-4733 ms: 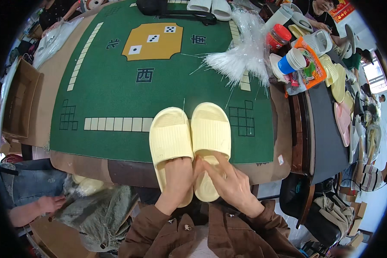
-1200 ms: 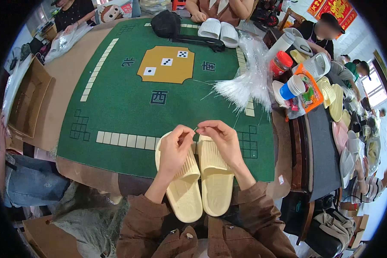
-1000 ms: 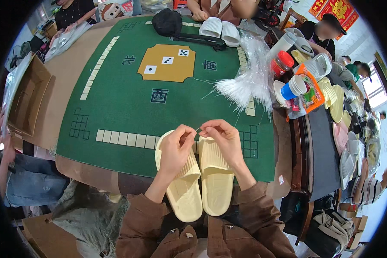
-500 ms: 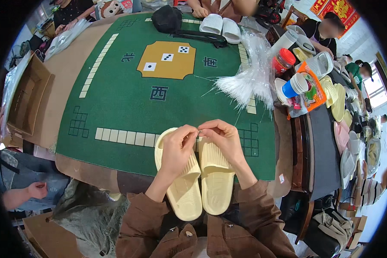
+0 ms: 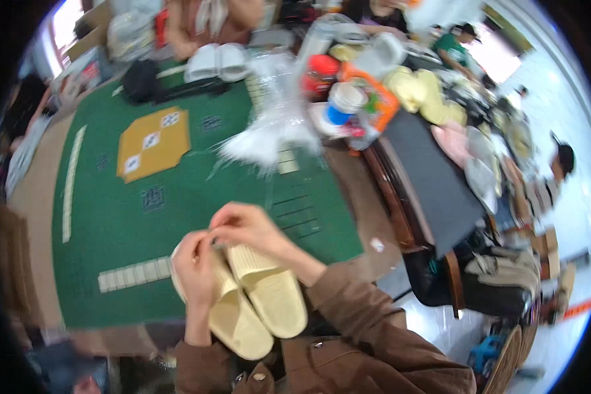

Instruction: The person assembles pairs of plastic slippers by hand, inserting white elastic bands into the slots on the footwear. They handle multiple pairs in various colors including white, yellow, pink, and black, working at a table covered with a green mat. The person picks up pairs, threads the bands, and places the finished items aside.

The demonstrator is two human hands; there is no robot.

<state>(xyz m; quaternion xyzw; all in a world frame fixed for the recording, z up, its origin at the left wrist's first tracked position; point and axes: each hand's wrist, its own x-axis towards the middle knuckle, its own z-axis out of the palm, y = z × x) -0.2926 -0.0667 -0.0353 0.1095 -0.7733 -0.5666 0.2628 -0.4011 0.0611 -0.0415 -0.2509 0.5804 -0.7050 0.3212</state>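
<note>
head view: blurred; two bare hands over a pair of slippers at the near side of the desk.
slippers: pale yellow left slipper and right slipper, side by side, toes on the green mat, heels toward the wearer.
left hand: over left slipper's strap, fingers bent, tips at the right hand's.
right hand: above the slippers' toe ends, thumb and fingers bent toward the left hand.
grip: tips meet; too blurred to tell if either is closed on anything.
sleeves: brown, both arms.
strands: white bundle, beyond the hands.
far edge: white slippers beside black strapped item.
right side: red-lidded jar, blue-and-white cups, orange package.
</note>
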